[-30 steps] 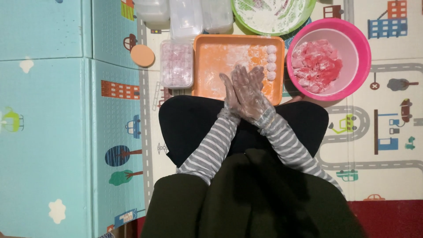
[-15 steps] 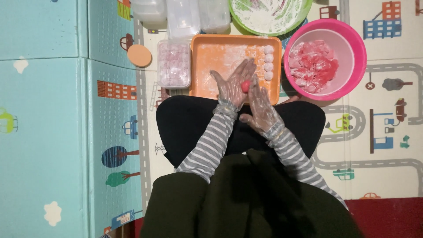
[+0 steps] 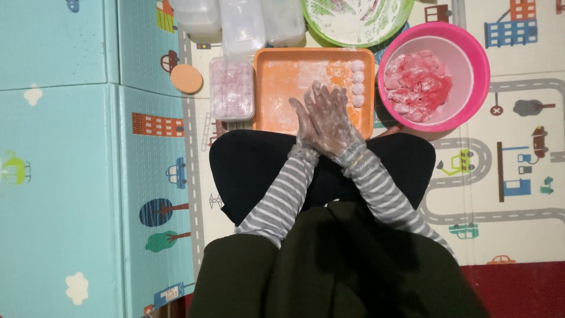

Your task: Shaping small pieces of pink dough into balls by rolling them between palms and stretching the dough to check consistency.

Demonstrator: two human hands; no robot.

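Hands: our left hand [image 3: 304,125] and right hand [image 3: 329,118], gloved, press palm to palm over the orange tray [image 3: 282,88]; whatever is between them is hidden.
Bowl: the pink bowl [image 3: 471,53] sits right of the tray.

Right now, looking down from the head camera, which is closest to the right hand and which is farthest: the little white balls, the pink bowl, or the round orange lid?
From the right hand:
1. Little white balls, in a column on the orange tray, just beyond the fingers.
2. Pink bowl, off to the right.
3. Round orange lid, far left on the mat.

Patterned play mat [image 3: 70,176] (floor) carries orange tray [image 3: 282,82], pink bowl [image 3: 471,59].
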